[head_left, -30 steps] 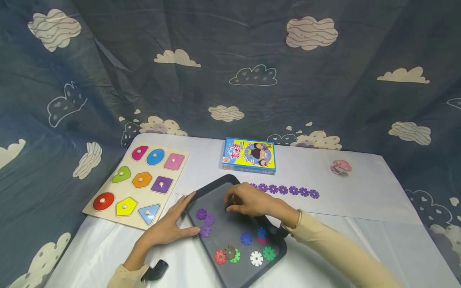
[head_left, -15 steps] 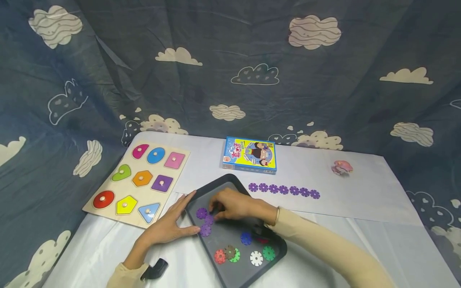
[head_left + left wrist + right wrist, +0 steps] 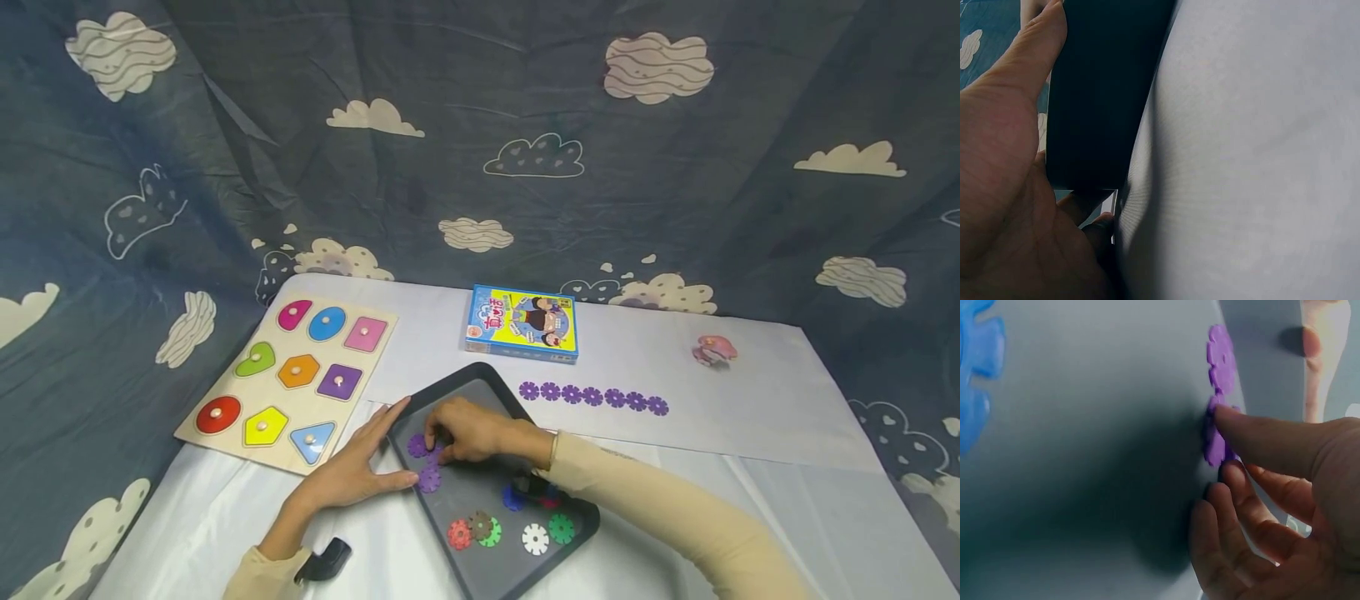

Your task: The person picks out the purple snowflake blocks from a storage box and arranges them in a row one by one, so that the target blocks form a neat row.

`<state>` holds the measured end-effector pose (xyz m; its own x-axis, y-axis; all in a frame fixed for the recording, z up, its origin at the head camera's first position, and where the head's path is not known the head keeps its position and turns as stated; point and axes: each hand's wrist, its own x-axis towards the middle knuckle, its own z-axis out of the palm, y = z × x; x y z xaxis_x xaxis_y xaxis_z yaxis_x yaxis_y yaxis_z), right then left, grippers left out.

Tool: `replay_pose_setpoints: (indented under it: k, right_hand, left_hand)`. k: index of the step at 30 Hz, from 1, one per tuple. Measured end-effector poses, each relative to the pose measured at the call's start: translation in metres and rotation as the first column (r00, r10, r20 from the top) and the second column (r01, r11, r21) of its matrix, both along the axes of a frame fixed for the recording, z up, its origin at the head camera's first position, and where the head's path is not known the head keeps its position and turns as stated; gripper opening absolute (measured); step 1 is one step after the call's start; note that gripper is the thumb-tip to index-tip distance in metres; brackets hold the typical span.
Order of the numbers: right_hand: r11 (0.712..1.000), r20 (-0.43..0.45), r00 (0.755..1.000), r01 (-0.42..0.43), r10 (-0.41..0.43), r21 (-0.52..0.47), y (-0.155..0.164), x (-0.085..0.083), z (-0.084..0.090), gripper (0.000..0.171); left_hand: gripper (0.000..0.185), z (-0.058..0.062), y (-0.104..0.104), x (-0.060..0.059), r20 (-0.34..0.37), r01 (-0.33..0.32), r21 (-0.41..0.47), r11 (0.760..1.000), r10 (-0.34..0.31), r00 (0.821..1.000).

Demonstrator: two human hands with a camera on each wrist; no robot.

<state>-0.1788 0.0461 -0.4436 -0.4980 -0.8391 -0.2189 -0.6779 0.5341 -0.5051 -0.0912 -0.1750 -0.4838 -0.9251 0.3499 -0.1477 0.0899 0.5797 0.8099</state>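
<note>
Where the dark tray [image 3: 487,575] lies in the lower centre of the head view, it carries six loose discs at its near end: red, brown, green, white, green and blue, with a partly hidden red one by the sleeve. Three purple discs [image 3: 429,479] sit at its left side. One black object [image 3: 326,562] lies on the white surface [image 3: 750,417] at the lower left, beside the left sleeve.

The left hand [image 3: 352,471] rests flat against the tray's left edge, fingers straight and released, thumb along the rim; the left wrist view shows the palm against the dark wall. The right hand [image 3: 468,429] reaches across the tray from the right, fingers [image 3: 1254,434] curled down onto the purple discs; the right wrist view shows a fingertip touching a purple disc [image 3: 1217,434], though a firm pinch cannot be told.

Farther back, right of centre, one row of seven joined purple discs [image 3: 592,397] lies on the surface. At middle left lies one wooden puzzle board [image 3: 288,383] with nine coloured shapes. Behind the tray lies one blue and yellow box [image 3: 522,323]; at far right sits one small pink object [image 3: 714,348].
</note>
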Motion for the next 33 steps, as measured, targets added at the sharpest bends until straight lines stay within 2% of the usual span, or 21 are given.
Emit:
replay_pose_setpoints:
  k: [13, 25, 33]
  right_hand:
    - [0.999, -0.02, 1.0, -0.012, 0.012, 0.03, -0.003, 0.004, 0.0, 0.02]
    - [0.998, 0.077, 0.997, -0.011, 0.017, -0.068, 0.009, -0.001, 0.007, 0.013]
    - [0.985, 0.044, 0.999, 0.031, -0.024, -0.169, 0.025, -0.006, 0.021, 0.012]
  left_hand:
    - [0.102, -0.001, 0.0, -0.001, 0.005, 0.003, 0.0, 1.0, -0.003, 1.0]
    - [0.102, -0.001, 0.0, -0.001, -0.003, 0.005, -0.001, 1.0, -0.005, 1.0]
    - [0.103, 0.0, 0.001, 0.0, 0.004, -0.006, -0.015, 1.0, 0.006, 1.0]
